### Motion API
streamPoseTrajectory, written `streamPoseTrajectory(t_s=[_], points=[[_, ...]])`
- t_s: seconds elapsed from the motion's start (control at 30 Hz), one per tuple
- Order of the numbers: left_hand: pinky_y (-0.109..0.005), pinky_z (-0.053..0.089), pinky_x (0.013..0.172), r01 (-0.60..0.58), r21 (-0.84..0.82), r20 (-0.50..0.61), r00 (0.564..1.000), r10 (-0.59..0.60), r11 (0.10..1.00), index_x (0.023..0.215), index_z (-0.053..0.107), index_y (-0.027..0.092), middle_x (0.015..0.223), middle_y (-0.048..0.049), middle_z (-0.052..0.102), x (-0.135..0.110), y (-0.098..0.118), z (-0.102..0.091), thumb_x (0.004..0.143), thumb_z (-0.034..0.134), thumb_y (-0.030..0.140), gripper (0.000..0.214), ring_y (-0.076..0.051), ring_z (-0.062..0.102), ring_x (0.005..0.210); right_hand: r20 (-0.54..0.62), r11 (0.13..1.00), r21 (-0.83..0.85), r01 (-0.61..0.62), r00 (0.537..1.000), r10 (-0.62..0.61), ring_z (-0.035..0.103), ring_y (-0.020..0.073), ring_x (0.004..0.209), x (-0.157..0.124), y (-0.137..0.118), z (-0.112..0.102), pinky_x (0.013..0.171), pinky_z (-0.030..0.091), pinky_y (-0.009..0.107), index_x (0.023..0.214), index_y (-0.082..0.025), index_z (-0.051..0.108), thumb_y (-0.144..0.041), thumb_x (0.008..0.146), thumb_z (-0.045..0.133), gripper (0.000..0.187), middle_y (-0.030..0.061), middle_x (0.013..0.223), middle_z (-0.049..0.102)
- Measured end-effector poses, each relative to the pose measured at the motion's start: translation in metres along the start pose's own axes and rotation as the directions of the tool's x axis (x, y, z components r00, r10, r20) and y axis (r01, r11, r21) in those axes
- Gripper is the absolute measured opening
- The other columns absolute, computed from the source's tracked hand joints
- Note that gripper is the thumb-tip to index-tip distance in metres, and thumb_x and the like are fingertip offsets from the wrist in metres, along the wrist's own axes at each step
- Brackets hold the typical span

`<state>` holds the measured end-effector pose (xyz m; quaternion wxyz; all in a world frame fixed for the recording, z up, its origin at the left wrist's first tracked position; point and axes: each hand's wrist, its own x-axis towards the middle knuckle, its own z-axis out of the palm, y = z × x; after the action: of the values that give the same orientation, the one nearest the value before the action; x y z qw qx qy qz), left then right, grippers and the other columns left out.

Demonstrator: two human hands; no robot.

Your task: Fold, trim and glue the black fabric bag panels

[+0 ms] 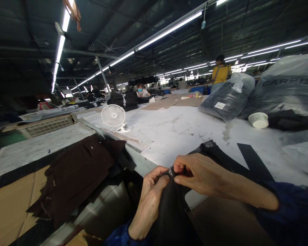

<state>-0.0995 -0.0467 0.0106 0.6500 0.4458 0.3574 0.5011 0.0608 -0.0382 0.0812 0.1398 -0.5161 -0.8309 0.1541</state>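
My left hand [151, 196] pinches the top edge of a dark fabric piece [170, 208] between thumb and fingers. Close beside it, my right hand [199, 172] grips the same edge, thumb and index finger nearly meeting my left fingertips. The fabric hangs down toward me from both hands. A frayed or fuzzy greyish bit shows at the edge between them. Under and beyond my right hand, more black pieces [224, 155] lie on the white table [164, 147]. A flat black strip [254, 162] rests farther right.
A small white fan [114, 116] stands at the table's left edge. Dark brown cut pieces [79, 171] are stacked at left on cardboard [17, 201]. Filled plastic bags [228, 95] and a paper cup [258, 120] sit at right. A person in yellow [220, 71] stands farther back.
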Motion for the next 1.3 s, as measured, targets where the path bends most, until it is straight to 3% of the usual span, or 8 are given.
streamPoseTrajectory(t_s=[0.23,0.4,0.93,1.13,1.3], points=[[-0.019,0.04,0.056,-0.058,0.038,-0.009,0.998,0.058,0.998,0.085,0.068,0.013,0.066,-0.0004,0.061,0.001,-0.003,0.002,0.08,0.06,0.024,0.015,-0.01,0.051,0.061,-0.025,0.998,-0.045,0.036,0.999,-0.037,0.054,0.0151,0.064,-0.002,0.001,0.004,0.06,0.034,0.026,0.083,-0.019,0.058,-0.029,0.078,0.058,0.011,0.0015,0.073,0.064],[-0.018,0.037,0.05,0.01,0.018,-0.048,0.999,-0.01,1.0,0.084,0.067,0.011,0.059,0.0004,0.058,0.004,-0.004,0.0,0.077,0.06,0.023,0.016,-0.008,0.048,0.052,-0.014,0.993,0.032,0.115,0.993,-0.114,0.056,0.0146,0.066,0.003,0.012,0.007,0.063,0.036,0.026,0.083,-0.02,0.059,-0.03,0.077,0.063,0.012,-0.0005,0.075,0.064],[-0.018,0.034,0.049,0.08,-0.068,-0.023,0.996,-0.082,0.994,0.08,0.068,0.01,0.056,-0.0001,0.059,0.012,-0.004,-0.007,0.07,0.061,0.017,0.014,-0.007,0.048,0.048,0.018,0.979,0.04,0.2,0.98,-0.2,0.055,0.0132,0.067,0.007,0.021,0.01,0.065,0.037,0.025,0.086,-0.019,0.059,-0.022,0.077,0.063,0.011,-0.0008,0.082,0.067],[-0.021,0.041,0.06,-0.017,-0.037,0.039,0.999,0.018,0.999,0.088,0.069,0.012,0.068,-0.0027,0.062,0.006,-0.004,-0.012,0.077,0.065,0.03,0.022,-0.012,0.054,0.063,-0.013,0.985,0.075,0.154,0.988,-0.153,0.053,0.0115,0.061,0.007,0.018,0.009,0.063,0.036,0.024,0.083,-0.019,0.059,-0.023,0.074,0.065,0.012,-0.0017,0.077,0.066],[-0.019,0.04,0.063,-0.118,0.152,0.095,0.99,0.104,0.981,0.085,0.068,0.013,0.073,-0.0013,0.061,0.007,-0.007,-0.015,0.078,0.07,0.034,0.022,-0.01,0.051,0.067,-0.064,0.994,0.016,0.106,0.992,-0.105,0.053,0.0129,0.062,0.003,0.011,0.012,0.06,0.034,0.025,0.083,-0.018,0.058,-0.019,0.072,0.059,0.01,-0.0005,0.073,0.063]])
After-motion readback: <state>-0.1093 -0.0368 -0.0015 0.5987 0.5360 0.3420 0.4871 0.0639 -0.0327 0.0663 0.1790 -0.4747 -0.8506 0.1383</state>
